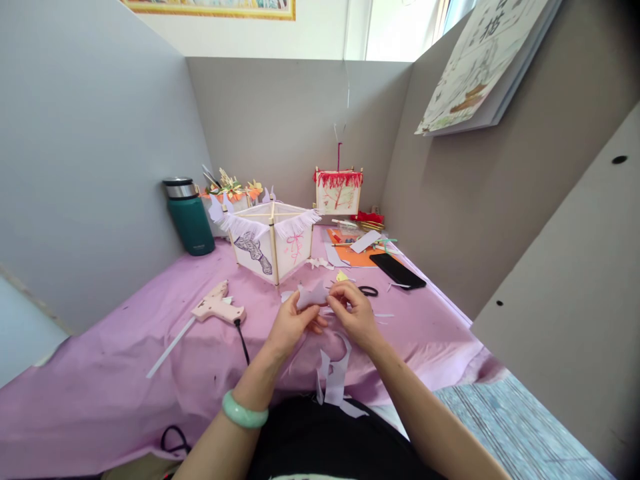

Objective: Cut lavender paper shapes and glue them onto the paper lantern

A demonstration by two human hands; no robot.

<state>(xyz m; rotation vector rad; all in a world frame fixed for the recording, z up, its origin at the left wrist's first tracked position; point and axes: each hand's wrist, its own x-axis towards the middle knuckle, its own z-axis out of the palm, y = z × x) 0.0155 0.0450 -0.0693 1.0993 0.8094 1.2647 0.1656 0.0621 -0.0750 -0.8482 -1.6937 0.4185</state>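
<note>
Between my two hands is a pale lilac paper cutout (312,295) with pointed corners. My left hand (293,323) pinches its left end between thumb and fingers. At the cutout's right end, the thumb and forefinger of my right hand (354,313) close on the edge. Just beyond my hands stands a paper lantern (295,250) with a wooden stick frame, lilac fringe and drawings on its sides. Lilac paper scraps (336,377) lie below my hands at the table edge and on my lap. Black scissor handles (369,291) show just behind my right hand.
A pink glue gun (219,305) with a glue stick lies at left, its cord trailing forward. Behind it stands a green bottle (193,223). A black phone (397,271) and orange paper (367,258) are at right. A small red-fringed lantern (339,193) hangs at the back.
</note>
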